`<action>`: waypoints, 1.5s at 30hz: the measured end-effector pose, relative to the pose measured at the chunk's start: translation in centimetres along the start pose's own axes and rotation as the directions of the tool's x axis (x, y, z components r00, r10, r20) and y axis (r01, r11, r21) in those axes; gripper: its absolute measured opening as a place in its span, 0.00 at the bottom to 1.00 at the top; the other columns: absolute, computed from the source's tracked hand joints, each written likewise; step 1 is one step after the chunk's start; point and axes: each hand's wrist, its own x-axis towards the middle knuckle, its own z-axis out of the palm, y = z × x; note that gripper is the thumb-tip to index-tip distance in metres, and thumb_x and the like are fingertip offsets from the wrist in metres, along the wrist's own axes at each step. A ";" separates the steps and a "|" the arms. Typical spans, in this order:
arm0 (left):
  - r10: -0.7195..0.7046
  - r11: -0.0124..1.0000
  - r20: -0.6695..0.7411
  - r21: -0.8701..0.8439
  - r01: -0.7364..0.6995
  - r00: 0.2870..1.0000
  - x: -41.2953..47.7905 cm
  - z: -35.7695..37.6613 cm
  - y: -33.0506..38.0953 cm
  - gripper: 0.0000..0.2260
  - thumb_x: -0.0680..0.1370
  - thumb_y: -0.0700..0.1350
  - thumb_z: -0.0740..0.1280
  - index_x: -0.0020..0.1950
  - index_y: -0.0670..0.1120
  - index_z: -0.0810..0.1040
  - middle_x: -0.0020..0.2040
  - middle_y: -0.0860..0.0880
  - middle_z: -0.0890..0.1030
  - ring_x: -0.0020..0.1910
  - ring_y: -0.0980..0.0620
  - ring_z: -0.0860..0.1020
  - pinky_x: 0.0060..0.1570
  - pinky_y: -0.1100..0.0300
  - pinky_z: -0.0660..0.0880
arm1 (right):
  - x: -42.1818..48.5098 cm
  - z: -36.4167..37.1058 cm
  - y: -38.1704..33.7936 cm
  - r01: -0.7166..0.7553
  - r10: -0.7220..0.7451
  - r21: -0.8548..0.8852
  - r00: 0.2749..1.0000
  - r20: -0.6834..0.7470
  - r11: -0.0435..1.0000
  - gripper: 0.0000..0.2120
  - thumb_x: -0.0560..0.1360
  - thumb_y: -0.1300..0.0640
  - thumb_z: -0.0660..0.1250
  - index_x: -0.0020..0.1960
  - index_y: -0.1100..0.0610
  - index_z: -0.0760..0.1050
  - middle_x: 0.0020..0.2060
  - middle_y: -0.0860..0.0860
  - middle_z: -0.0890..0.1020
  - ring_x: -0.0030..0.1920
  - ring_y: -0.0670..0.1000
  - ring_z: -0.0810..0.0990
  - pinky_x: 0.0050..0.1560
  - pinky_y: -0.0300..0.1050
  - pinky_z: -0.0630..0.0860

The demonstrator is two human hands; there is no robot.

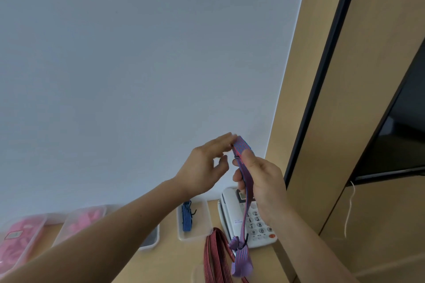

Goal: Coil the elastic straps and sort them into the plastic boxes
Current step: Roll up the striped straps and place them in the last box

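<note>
My right hand (262, 181) grips a purple-and-red striped elastic strap (246, 193), raised in front of the wall. The strap's folded top sticks out above my thumb, and its tail with a black hook (244, 243) hangs down over the desk. My left hand (207, 167) is beside it, fingers straight, fingertips touching the strap's top fold. A blue striped strap (186, 216) with a hook lies in a clear plastic box (202, 234). A red-and-white striped strap (217, 257) lies loose on the desk below.
A white desk phone (232, 209) sits to the right of the box. Two clear boxes with pink contents (13, 243) (85, 218) stand at the left. Another box (150, 240) is partly hidden by my left forearm. A dark screen (400, 135) hangs on the wooden panel at the right.
</note>
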 end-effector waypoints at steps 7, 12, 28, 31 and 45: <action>-0.380 0.608 0.419 -0.559 0.564 0.825 1.2 -1.1 2.4 0.19 0.76 0.51 0.67 0.57 0.36 0.80 0.45 0.42 0.84 0.43 0.43 0.81 0.65 0.37 0.70 | 0.2 -0.1 0.9 0.107 -0.109 -0.115 0.994 -0.005 0.987 0.10 0.77 0.53 0.69 0.40 0.57 0.80 0.29 0.52 0.82 0.25 0.47 0.74 0.27 0.38 0.72; -0.439 0.603 0.269 -0.620 0.502 0.858 1.7 -1.1 2.4 0.14 0.76 0.39 0.72 0.61 0.38 0.77 0.54 0.37 0.84 0.45 0.40 0.81 0.61 0.38 0.75 | 0.4 -0.2 1.3 0.033 -0.035 -0.123 0.999 -0.018 0.992 0.16 0.76 0.47 0.69 0.37 0.58 0.80 0.25 0.53 0.80 0.23 0.49 0.74 0.26 0.40 0.71; 0.506 0.751 0.076 0.452 -0.482 0.859 0.1 -0.1 -0.1 0.15 0.76 0.34 0.68 0.62 0.42 0.81 0.52 0.49 0.85 0.44 0.48 0.84 0.37 0.56 0.81 | -0.2 -0.4 0.6 -0.092 0.092 0.003 0.996 0.022 0.996 0.35 0.68 0.26 0.63 0.39 0.60 0.82 0.26 0.54 0.77 0.23 0.50 0.71 0.24 0.38 0.68; 0.358 0.873 0.013 0.351 -0.339 0.934 -0.1 -0.1 -0.6 0.22 0.74 0.33 0.69 0.68 0.44 0.78 0.64 0.48 0.81 0.56 0.50 0.83 0.50 0.59 0.81 | -0.3 -0.4 0.8 -0.040 0.039 0.023 0.998 0.043 0.999 0.32 0.67 0.29 0.67 0.42 0.60 0.82 0.28 0.53 0.78 0.24 0.49 0.72 0.25 0.39 0.69; -0.456 0.462 0.356 -0.689 0.559 0.816 1.6 -0.8 3.3 0.12 0.80 0.42 0.66 0.56 0.33 0.79 0.53 0.35 0.82 0.49 0.37 0.81 0.56 0.44 0.78 | -0.2 -1.7 1.9 0.063 -0.041 -0.159 0.990 0.138 0.985 0.20 0.71 0.40 0.72 0.46 0.58 0.81 0.38 0.55 0.86 0.41 0.53 0.85 0.46 0.47 0.79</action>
